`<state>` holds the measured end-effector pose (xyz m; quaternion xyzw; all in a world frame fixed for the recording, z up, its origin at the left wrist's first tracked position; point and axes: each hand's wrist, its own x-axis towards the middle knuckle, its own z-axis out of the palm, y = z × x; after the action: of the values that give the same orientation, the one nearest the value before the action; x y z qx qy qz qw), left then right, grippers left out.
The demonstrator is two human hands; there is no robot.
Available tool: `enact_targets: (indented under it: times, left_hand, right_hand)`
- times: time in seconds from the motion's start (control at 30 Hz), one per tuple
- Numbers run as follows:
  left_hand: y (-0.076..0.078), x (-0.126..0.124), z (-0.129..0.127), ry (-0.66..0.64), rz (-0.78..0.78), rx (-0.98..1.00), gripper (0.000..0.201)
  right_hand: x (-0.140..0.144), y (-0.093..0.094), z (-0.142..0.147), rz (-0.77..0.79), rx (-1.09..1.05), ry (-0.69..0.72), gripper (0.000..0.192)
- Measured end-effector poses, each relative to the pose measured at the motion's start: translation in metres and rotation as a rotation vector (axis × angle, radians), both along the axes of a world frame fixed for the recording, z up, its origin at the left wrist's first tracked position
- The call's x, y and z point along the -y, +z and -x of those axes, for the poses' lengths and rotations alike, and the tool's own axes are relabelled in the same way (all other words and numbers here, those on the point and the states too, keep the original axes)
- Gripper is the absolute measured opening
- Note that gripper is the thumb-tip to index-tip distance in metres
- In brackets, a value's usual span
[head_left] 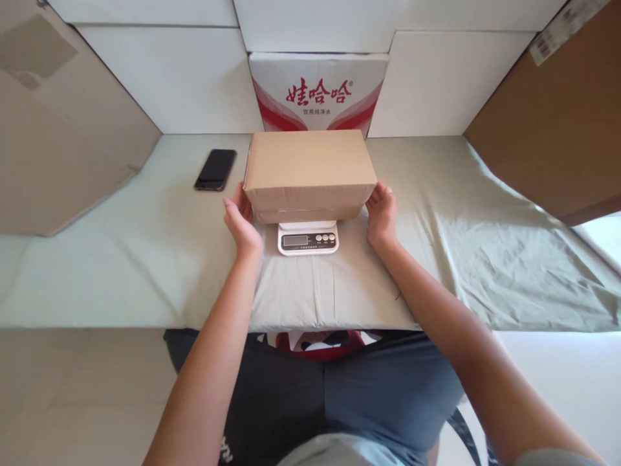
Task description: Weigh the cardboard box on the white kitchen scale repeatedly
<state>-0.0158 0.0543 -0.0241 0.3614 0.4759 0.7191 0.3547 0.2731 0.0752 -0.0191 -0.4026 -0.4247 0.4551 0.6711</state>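
Behind the table, a carton [317, 90] reads 娃哈哈; open hands [241, 220] [381, 213] flank the box [309, 171] on the scale [307, 238].

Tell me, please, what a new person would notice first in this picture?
First, the brown cardboard box in the middle, sitting on a small white scale. The left hand and right hand are at its two ends. A black phone lies to the left on the green cloth.
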Motion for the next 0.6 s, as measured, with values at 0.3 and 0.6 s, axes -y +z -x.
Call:
enact_targets:
  times: [0.3,0.6]
  left_hand:
    - [0.0009,0.0002,-0.0050,0.013,-0.042,0.030,0.110]
    - [0.0045,0.0038,-0.0084,0.014,-0.092,0.020,0.103]
  right_hand:
    - [0.0002,0.0024,0.0041,0.052,-0.057,0.087,0.062]
    - [0.0027,0.0032,0.0039,0.036,-0.013,0.117,0.064]
